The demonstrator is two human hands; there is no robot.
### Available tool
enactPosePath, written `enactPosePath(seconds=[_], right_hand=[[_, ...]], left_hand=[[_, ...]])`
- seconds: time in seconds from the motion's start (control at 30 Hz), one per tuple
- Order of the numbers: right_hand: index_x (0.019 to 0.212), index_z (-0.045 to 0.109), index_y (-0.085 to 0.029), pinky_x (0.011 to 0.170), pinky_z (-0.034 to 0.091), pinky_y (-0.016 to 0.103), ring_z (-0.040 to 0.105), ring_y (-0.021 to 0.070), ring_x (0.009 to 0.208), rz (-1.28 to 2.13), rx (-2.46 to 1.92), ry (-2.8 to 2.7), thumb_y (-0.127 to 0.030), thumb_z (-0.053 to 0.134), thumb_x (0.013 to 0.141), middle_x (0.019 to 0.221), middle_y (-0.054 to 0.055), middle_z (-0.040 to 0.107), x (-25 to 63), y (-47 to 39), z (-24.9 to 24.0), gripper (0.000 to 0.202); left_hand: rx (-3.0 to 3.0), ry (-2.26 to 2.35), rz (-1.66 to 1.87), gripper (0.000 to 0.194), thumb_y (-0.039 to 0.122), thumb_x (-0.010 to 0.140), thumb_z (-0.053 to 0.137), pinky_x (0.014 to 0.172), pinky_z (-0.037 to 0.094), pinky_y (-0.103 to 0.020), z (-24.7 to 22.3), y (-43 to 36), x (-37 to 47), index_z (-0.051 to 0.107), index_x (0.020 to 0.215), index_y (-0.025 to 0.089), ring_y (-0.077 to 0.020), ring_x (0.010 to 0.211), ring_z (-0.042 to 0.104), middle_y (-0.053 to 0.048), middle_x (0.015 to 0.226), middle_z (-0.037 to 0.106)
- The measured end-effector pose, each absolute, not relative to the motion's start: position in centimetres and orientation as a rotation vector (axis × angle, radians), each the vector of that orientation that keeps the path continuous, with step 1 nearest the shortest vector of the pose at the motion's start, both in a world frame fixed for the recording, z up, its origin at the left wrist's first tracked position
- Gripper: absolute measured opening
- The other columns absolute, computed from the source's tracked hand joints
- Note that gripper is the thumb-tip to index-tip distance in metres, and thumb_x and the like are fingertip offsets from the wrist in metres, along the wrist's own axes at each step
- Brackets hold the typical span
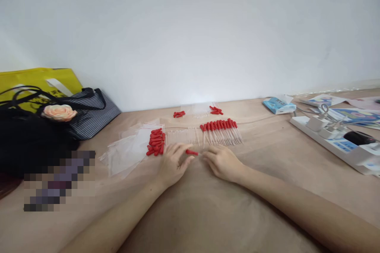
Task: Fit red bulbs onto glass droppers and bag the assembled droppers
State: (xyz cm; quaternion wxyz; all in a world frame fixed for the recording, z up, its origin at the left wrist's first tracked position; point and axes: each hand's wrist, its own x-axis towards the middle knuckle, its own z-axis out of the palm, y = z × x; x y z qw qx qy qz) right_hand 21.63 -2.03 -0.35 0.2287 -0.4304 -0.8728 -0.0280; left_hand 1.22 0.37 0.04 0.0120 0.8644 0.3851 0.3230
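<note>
My left hand (175, 166) pinches a red rubber dropper bulb (191, 152) between thumb and fingers, its narrow end pointing right. Close by that end is my right hand (221, 161), its fingers curled together; what they hold, if anything, I cannot make out. A pile of loose red bulbs (156, 140) lies just beyond my left hand. Clear glass dropper tubes (179, 136) lie side by side behind both hands. Past my right hand, several droppers (221, 130) with red bulbs on their tubes form a row, tips toward me.
Clear zip bags (127, 148) are spread left of the bulbs. More red bulbs (216, 110) and tubes lie near the wall. At right are a blue tissue pack (279, 104), a white power strip (329, 142) and papers; at left, a striped bag (92, 112) and a yellow bag (67, 77).
</note>
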Motion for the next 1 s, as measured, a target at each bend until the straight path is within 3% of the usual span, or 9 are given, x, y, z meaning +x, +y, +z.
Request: enactPosePath(seconds=[0.07,0.17,0.4,0.63,0.73,1.0], right_hand=[[0.091,0.057,-0.014,0.062,0.034,0.024,0.053,0.0142,0.067,0.096,-1.358,-2.238,-0.017,0.04,0.083,0.078,0.006,0.059,21.7,-0.9,0.0,0.019],[0.11,0.046,-0.012,0.063,0.037,0.024,0.056,0.0161,0.069,0.239,-1.597,-1.955,-0.014,0.042,0.079,0.075,0.006,0.061,21.3,1.5,0.9,0.032],[0.103,0.042,-0.013,0.065,0.04,0.028,0.059,0.0222,0.083,0.305,-1.964,-1.868,-0.013,0.045,0.076,0.089,0.013,0.061,17.9,5.2,2.0,0.028],[0.1,0.045,-0.013,0.065,0.042,0.03,0.06,0.024,0.085,0.297,-2.035,-1.914,-0.016,0.046,0.077,0.094,0.015,0.061,17.6,5.1,1.5,0.024],[0.101,0.047,-0.013,0.066,0.043,0.032,0.061,0.0248,0.085,0.269,-2.075,-1.924,-0.018,0.046,0.078,0.094,0.016,0.061,17.7,4.9,1.7,0.024],[0.092,0.059,-0.016,0.069,0.044,0.033,0.061,0.0243,0.087,0.239,-2.095,-1.963,-0.023,0.044,0.078,0.095,0.013,0.063,17.0,4.8,2.4,0.022]], left_hand=[[2.53,1.371,1.184,0.031,0.031,0.078,0.053,0.082,0.037,-0.034,-0.3,0.9,0.9,0.048,0.107,0.02,-0.0197,0.092,0.051,-0.005,0.096,0.057],[2.348,1.486,1.288,0.029,0.029,0.076,0.054,0.078,0.041,-0.033,-1.0,1.5,0.5,0.048,0.102,0.018,-0.0189,0.087,0.052,-0.005,0.09,0.055],[2.439,1.658,1.256,0.014,0.026,0.073,0.054,0.071,0.041,-0.033,-0.6,1.9,-0.1,0.054,0.085,0.018,-0.0199,0.077,0.051,-0.004,0.08,0.056],[2.504,1.968,0.724,0.021,0.036,0.067,0.061,0.071,0.039,-0.039,2.2,3.8,-2.7,0.059,0.083,0.022,-0.0278,0.087,0.052,-0.005,0.088,0.06],[2.521,1.993,0.537,0.023,0.041,0.067,0.06,0.07,0.039,-0.036,3.7,4.7,-4.0,0.06,0.08,0.022,-0.0262,0.085,0.054,-0.005,0.086,0.062],[2.5,2.03,0.311,0.014,0.029,0.075,0.049,0.071,0.041,-0.028,5.1,5.8,-5.8,0.06,0.077,0.021,-0.0204,0.083,0.056,-0.003,0.089,0.062]])
